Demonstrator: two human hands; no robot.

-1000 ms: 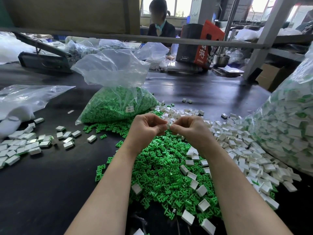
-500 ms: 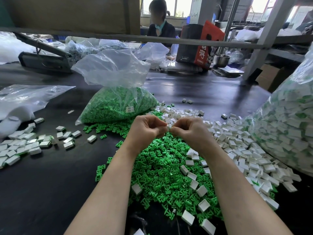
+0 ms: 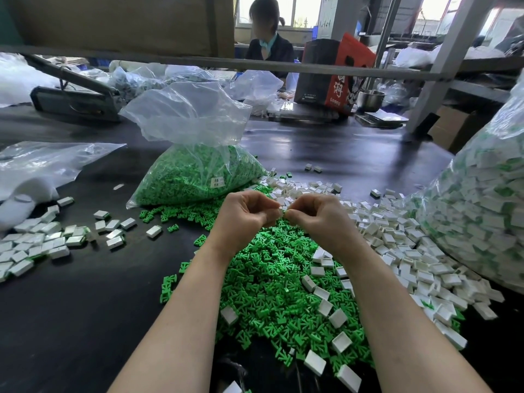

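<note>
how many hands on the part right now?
2. The left hand and the right hand meet above the green clip pile, both pinching one small piece between their fingertips. The piece is mostly hidden.

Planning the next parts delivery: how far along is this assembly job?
Done: a large bag of white-and-green pieces at the right, a small batch of white pieces at the left. In hand: left hand and right hand pinch a small part, mostly hidden. Left: a heap of loose green clips, many white housings, a well-filled bag of green clips.
</note>
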